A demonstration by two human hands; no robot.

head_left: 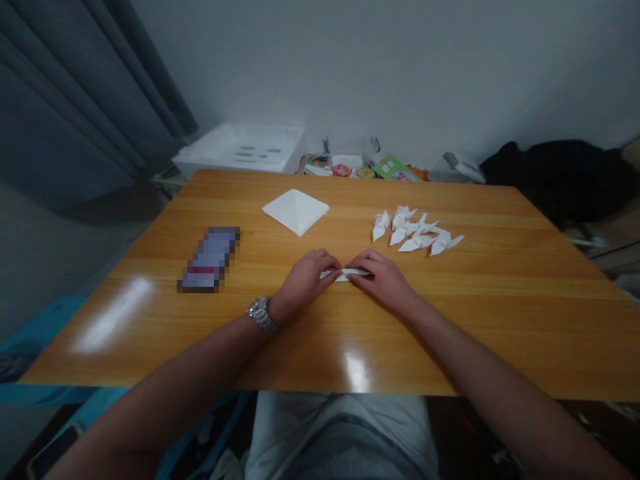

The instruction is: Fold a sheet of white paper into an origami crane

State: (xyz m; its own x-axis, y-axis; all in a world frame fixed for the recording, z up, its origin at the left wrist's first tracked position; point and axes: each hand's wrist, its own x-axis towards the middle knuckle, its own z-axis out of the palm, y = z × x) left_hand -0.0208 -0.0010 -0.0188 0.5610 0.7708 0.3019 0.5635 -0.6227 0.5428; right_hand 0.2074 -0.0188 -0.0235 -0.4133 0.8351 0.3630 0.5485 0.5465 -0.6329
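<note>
1. White tray (215,157): beyond the surface (500,333), just past its far left corner; slot-like marks in its floor.
2. Past the middle of the far edge: cluster of small items, including a pink packet (342,171) and a green booklet (395,168). Some may sit in a clear container; can't tell.
3. Folded white paper strip (345,275): about midway between left and right edges, well in from the near edge, between both hands.
4. Left hand (306,275): grip narrow, thumb and fingers pinching the strip's left end. Metal wristwatch (262,315) on that wrist.
5. Right hand (384,279): grip narrow too, pinching the strip's right end. Thumbs close together.
6. White square paper (295,212): toward the far edge, left of middle, one corner toward the near edge, creased down the middle.
7. Origami cranes (417,232), white: grouped toward the far edge, right of middle, several touching.
8. Smartphone (209,260): near the left edge, lying flat, pixelated.
9. Black cloth (560,175): beyond the far right corner.
</note>
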